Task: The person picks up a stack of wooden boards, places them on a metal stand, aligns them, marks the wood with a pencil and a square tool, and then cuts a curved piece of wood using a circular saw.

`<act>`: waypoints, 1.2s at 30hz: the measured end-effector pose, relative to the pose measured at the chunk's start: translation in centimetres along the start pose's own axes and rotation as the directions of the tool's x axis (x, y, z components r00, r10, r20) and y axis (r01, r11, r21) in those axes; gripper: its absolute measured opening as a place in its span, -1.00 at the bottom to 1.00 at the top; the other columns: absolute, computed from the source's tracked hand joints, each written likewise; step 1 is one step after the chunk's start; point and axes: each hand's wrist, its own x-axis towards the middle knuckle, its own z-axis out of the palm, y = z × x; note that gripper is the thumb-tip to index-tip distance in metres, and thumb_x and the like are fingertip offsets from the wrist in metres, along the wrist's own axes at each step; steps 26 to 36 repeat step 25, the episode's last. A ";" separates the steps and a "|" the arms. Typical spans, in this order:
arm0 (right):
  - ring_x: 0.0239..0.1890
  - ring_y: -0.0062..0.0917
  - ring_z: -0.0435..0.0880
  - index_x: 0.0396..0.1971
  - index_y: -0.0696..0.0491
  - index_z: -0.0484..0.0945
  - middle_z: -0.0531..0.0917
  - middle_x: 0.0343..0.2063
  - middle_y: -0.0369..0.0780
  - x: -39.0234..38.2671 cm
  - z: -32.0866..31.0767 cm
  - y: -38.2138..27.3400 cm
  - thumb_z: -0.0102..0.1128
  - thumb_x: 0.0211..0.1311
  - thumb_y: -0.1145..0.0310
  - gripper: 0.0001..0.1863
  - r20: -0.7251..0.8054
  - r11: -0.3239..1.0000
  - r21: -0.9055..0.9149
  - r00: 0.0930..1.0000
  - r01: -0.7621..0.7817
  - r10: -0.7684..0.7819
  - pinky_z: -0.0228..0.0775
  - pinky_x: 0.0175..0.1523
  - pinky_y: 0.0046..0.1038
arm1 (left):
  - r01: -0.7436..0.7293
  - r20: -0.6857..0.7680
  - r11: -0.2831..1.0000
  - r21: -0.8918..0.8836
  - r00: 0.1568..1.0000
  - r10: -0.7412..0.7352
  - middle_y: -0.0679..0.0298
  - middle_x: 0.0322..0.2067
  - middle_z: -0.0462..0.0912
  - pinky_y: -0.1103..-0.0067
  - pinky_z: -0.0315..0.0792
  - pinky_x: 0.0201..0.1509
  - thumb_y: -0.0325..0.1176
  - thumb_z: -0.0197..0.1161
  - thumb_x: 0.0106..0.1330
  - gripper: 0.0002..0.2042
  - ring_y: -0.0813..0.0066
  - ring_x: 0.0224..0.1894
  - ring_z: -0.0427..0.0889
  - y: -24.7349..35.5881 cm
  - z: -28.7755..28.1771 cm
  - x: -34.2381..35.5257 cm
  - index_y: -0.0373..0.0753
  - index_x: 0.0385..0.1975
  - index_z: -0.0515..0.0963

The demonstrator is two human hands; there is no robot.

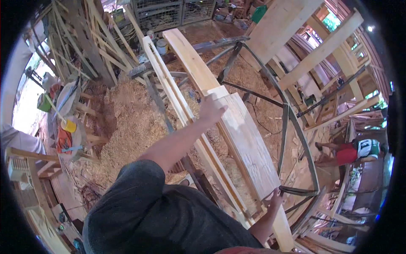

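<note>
A pale wooden panel [249,137] lies across a longer plank [192,63], between my two hands. My left hand [212,110] is closed over the panel's far left edge, its fingertips partly hidden. At the panel's near end, my right hand [275,200] grips the corner, with some fingers out of sight underneath. To the left, a long grooved timber [173,89] runs alongside the plank, under my left forearm. Both long pieces rest on a dark trestle frame [198,48] at the far end.
Wood shavings [127,122] cover the floor at left. Timber offcuts [80,46] lean at the far left. A curved dark metal frame [292,114] stands close on the right. Beyond it, large boards [281,31] lean, and another person [351,152] is at the far right.
</note>
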 end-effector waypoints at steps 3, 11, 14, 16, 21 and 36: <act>-0.06 -0.28 0.73 0.15 0.32 0.55 0.73 -0.05 0.00 -1.9 2.3 1.8 0.08 0.45 -0.29 -0.16 0.151 0.930 0.353 0.987 -0.101 0.050 0.63 -0.10 -0.24 | -0.145 0.243 0.975 0.166 0.965 0.102 -0.32 0.30 0.35 0.21 0.34 0.44 0.18 0.47 0.11 -0.01 -0.21 0.31 0.46 -2.5 0.1 3.1 -0.47 0.36 0.25; -0.12 -0.31 0.75 -0.02 0.47 0.59 0.74 -0.14 0.01 -1.8 2.8 1.0 0.18 0.42 -0.25 -0.15 0.115 0.927 0.299 0.973 -0.226 0.200 0.58 -0.08 -0.26 | -0.048 0.227 0.974 0.222 0.974 -0.004 -0.21 -0.01 0.69 0.28 0.57 0.19 0.27 0.42 0.10 -0.20 -0.04 0.04 0.71 -2.6 -1.1 11.9 -0.42 0.08 0.59; -0.22 -0.38 0.72 -0.06 0.43 0.61 0.74 -0.16 -0.05 -0.1 2.1 3.1 0.22 0.42 -0.19 -0.22 0.063 0.881 0.444 0.986 -0.167 0.155 0.56 -0.15 -0.29 | -0.084 0.386 0.915 0.394 0.919 -0.082 -0.14 -0.02 0.72 0.26 0.53 0.20 0.33 0.38 0.13 -0.17 -0.04 0.10 0.69 -0.7 -1.9 12.1 -0.47 0.02 0.62; -0.27 -0.43 0.68 -0.09 0.42 0.63 0.74 -0.25 -0.11 1.3 1.1 4.4 0.27 0.41 -0.14 -0.27 0.032 0.824 0.532 0.977 -0.193 0.209 0.52 -0.15 -0.34 | -0.289 0.368 0.838 0.464 0.923 0.114 -0.03 -0.13 0.76 0.32 0.57 0.03 0.24 0.36 0.23 -0.32 0.12 -0.04 0.74 -0.6 -4.0 11.0 -0.45 -0.16 0.69; -0.40 -0.54 0.59 -0.16 0.18 0.73 0.69 -0.40 -0.25 5.7 0.1 -2.4 0.25 0.38 -0.20 -0.37 -0.013 0.989 0.140 0.999 0.047 -0.046 0.38 -0.30 -0.37 | 0.045 0.369 0.984 0.174 0.923 -0.107 0.18 -0.22 0.76 0.38 0.54 -0.05 -0.04 0.42 0.30 -0.53 0.38 -0.20 0.71 0.1 -19.3 -2.9 -0.29 0.03 0.67; -0.40 -0.42 0.73 0.06 0.02 0.75 0.80 -0.36 -0.07 8.6 5.5 -9.8 0.13 0.37 -0.32 -0.31 0.244 0.961 -0.026 0.935 0.274 -0.259 0.48 -0.20 -0.25 | -0.221 0.327 0.959 0.177 0.932 0.154 0.16 0.30 0.32 0.44 0.16 0.42 0.05 0.41 0.30 -0.25 0.33 0.35 0.26 -7.7 -25.1 -8.4 -0.12 0.40 0.27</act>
